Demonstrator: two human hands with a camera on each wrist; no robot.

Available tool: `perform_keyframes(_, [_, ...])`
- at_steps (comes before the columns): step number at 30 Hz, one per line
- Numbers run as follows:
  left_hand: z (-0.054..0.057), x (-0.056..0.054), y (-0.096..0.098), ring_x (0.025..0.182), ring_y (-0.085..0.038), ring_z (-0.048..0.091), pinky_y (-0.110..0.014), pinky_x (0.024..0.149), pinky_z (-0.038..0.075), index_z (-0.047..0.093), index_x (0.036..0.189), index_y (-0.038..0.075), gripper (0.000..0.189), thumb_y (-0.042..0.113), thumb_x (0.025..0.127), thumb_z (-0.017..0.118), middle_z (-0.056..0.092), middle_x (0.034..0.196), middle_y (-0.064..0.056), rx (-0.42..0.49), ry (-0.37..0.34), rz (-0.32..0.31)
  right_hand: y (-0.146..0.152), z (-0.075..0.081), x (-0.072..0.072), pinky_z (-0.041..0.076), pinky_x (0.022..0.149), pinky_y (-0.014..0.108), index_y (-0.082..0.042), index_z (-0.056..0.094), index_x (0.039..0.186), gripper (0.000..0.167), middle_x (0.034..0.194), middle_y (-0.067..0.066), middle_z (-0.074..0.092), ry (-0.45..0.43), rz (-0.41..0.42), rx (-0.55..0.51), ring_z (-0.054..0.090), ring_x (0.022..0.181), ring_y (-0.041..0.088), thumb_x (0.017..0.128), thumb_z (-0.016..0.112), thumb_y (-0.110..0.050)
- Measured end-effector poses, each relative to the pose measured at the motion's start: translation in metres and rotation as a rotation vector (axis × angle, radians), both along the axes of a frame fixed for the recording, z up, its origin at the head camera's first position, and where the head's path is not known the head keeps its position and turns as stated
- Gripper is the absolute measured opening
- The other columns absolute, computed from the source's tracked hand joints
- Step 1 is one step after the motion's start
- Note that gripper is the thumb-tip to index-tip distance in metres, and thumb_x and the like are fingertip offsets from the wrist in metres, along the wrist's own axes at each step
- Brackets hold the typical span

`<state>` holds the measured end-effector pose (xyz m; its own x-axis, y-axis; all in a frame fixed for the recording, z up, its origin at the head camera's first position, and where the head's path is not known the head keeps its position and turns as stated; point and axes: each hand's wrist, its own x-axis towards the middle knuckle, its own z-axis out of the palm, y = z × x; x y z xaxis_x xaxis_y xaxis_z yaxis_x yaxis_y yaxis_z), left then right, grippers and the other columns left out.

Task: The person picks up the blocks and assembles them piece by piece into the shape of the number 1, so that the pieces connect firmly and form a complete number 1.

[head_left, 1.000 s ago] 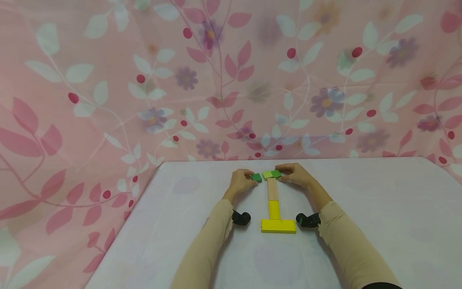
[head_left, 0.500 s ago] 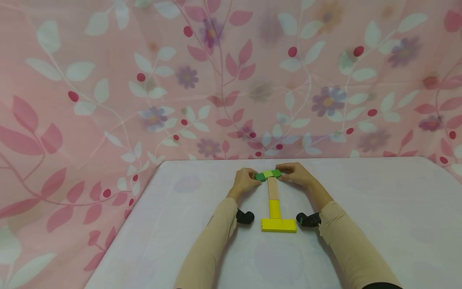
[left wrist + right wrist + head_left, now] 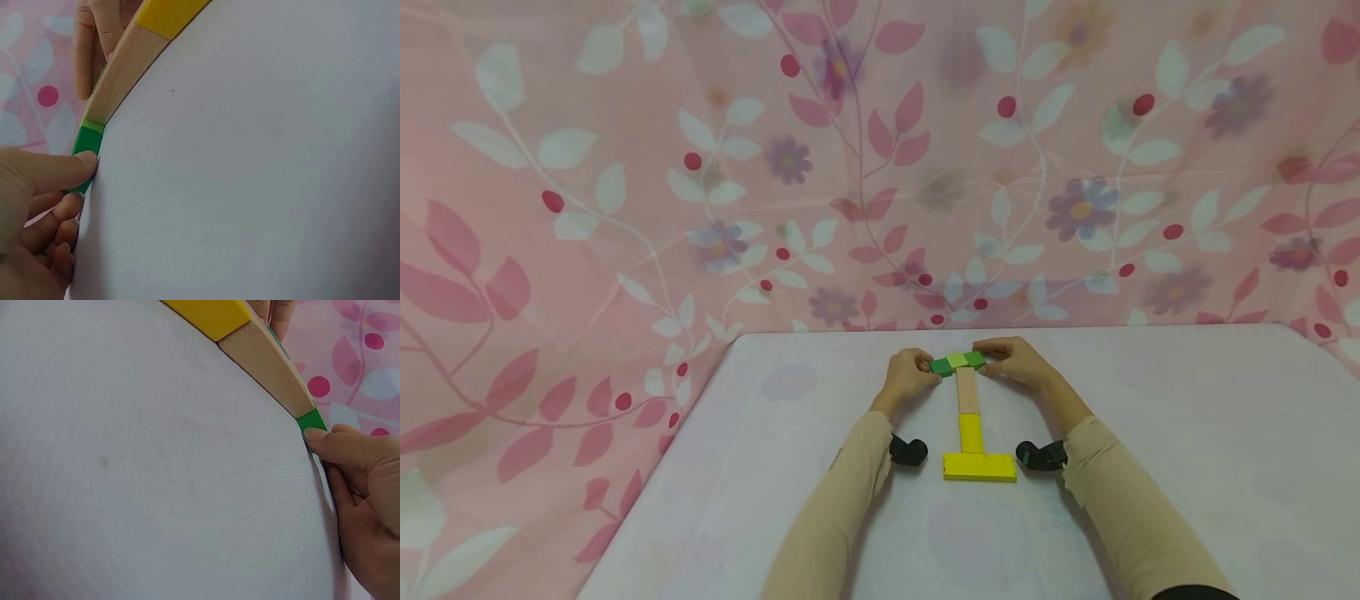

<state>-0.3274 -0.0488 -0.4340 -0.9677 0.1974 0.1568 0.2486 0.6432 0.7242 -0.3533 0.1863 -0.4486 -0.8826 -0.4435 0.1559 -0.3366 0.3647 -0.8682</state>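
A short row of three small blocks tops the column on the table: a dark green block (image 3: pixel 941 367), a light green block (image 3: pixel 957 361) and a mid-green block (image 3: pixel 974 359). My left hand (image 3: pixel 907 377) pinches the dark green block at the row's left end, its thumb on the near side in the left wrist view. At the other end, my right hand (image 3: pixel 1018 363) holds the mid-green block between thumb and fingers. Below the row lie a plain wooden block (image 3: pixel 968 390), a yellow block (image 3: pixel 971 433) and a longer yellow bar (image 3: pixel 980 467) set crosswise.
The white-covered table (image 3: pixel 820 533) ends at a back edge just beyond the hands. A pink floral cloth (image 3: pixel 880 167) hangs behind it. Black wrist devices show at the left wrist (image 3: pixel 908 452) and the right wrist (image 3: pixel 1041 456), on either side of the column.
My left hand has moved right with the dark green block, closing the gap to the light green block. My right hand has stayed at the mid-green block.
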Motion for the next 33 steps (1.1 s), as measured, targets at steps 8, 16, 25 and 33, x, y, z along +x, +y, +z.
perform_keyframes(8, [-0.002, -0.002, -0.003, 0.069, -0.013, 0.047, -0.025, 0.07, 0.045, 0.067, 0.103, -0.005, 0.034, 0.008, 0.074, 0.078, 0.059, 0.075, -0.006, 0.008, 0.009, 0.019, -0.004, -0.001, -0.003, 0.031, 0.104, 0.048, 0.012, 0.052, 0.126, 0.048, 0.13, 0.028, 0.051, 0.01, 0.007, -0.008, 0.044, 0.125, 0.04, 0.082, 0.067, 0.0])
perform_keyframes(16, [-0.004, 0.001, -0.01, 0.073, -0.015, 0.049, -0.028, 0.075, 0.047, 0.064, 0.111, -0.004, 0.044, 0.011, 0.073, 0.08, 0.06, 0.079, -0.007, 0.061, -0.034, 0.023, -0.01, 0.002, 0.0, 0.03, 0.105, 0.049, 0.013, 0.05, 0.127, 0.048, 0.131, 0.028, 0.05, -0.007, -0.003, 0.006, 0.043, 0.126, 0.041, 0.082, 0.066, 0.002])
perform_keyframes(25, [-0.002, 0.013, -0.021, 0.085, -0.025, 0.06, -0.034, 0.08, 0.051, 0.062, 0.11, -0.005, 0.043, 0.009, 0.073, 0.079, 0.066, 0.093, -0.017, 0.151, -0.01, 0.021, -0.015, 0.018, 0.016, 0.029, 0.104, 0.055, 0.018, 0.048, 0.125, 0.047, 0.128, 0.033, 0.049, 0.013, 0.001, 0.024, 0.043, 0.123, 0.046, 0.082, 0.064, 0.005])
perform_keyframes(33, [0.0, 0.024, -0.03, 0.085, -0.027, 0.061, -0.032, 0.078, 0.05, 0.062, 0.107, -0.006, 0.041, 0.01, 0.073, 0.079, 0.066, 0.093, -0.018, 0.154, 0.029, -0.04, 0.003, 0.002, 0.008, 0.029, 0.104, 0.05, 0.015, 0.043, 0.131, 0.056, 0.133, 0.032, 0.045, 0.044, 0.054, 0.006, 0.04, 0.126, 0.044, 0.083, 0.067, 0.0])
